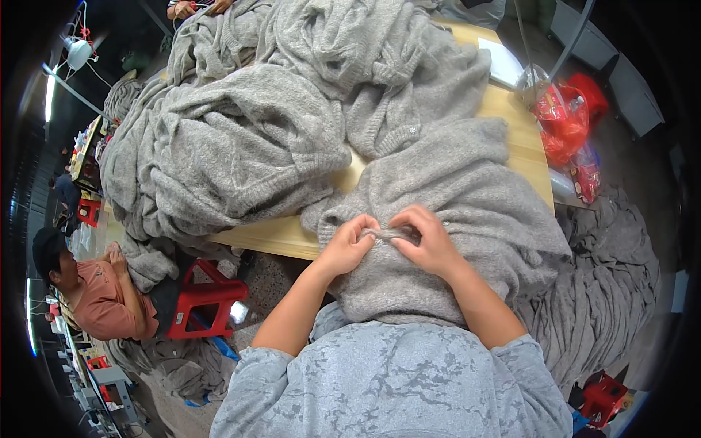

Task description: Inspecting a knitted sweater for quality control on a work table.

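Observation:
A grey knitted garment lies over the table's near edge and across my lap. My left hand pinches a small fold of its knit between thumb and fingers. Close beside it, my right hand grips the same fold, with the thumb and index finger pressed toward each other. A short raised ridge of fabric stretches between the two hands. Whether anything small, such as a needle or thread, is in the fingers I cannot make out.
Heaps of grey knitwear cover much of the wooden table. Red plastic bags hang at its right side. More knitwear is piled at the right. On the left, a co-worker sits near a red stool; another person's hands show at the far side.

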Tool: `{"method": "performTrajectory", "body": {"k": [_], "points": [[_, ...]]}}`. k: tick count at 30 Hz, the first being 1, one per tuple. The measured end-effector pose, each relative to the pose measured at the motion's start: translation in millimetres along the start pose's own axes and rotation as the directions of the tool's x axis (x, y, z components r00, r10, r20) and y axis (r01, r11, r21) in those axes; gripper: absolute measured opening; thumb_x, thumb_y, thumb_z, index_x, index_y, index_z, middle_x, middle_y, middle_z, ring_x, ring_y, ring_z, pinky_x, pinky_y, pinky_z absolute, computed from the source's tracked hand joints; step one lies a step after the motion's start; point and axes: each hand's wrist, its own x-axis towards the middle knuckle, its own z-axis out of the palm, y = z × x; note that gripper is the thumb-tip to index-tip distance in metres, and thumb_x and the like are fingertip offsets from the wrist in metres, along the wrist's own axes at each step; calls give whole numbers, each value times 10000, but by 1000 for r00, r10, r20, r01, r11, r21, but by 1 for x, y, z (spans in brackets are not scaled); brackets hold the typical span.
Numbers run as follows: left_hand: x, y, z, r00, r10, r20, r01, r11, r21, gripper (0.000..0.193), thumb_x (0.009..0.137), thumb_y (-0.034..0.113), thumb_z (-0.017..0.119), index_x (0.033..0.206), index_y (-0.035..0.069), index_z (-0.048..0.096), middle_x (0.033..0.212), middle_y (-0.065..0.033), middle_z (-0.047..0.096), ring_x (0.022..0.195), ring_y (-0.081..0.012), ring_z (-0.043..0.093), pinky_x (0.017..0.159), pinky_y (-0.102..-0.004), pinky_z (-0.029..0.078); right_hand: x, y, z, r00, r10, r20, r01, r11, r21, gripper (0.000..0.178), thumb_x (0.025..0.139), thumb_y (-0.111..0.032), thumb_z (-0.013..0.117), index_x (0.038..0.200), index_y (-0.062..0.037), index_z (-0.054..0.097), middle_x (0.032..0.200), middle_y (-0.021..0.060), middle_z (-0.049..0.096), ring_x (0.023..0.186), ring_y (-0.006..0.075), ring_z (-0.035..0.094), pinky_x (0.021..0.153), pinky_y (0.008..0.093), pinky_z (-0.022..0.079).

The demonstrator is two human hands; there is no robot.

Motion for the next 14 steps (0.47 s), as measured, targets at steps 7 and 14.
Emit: {"method": "performTrajectory", "body": {"k": [7,14], "points": [[-5,26,-6,980,184,-72,-111,814,570,217,731,24,620,939,22,556,875,-67,575,826,-183,556,746,-304,450,-51,38,-42,943,-96,-318,-26,933,-359,239,669,-89,691,886,-48,601,1066,124,546,1043,304,491,916,395,379],[3,56,52,952,288,108,-247,507,826,190,707,56,668,891,60,622,941,-130,582,962,-262,548,867,-383,421,-49,32,-24,933,-253,-256,116,884,-452,304,667,-180,720,936,-73,627,1176,136,510,1156,335,430,989,446,324]]}}
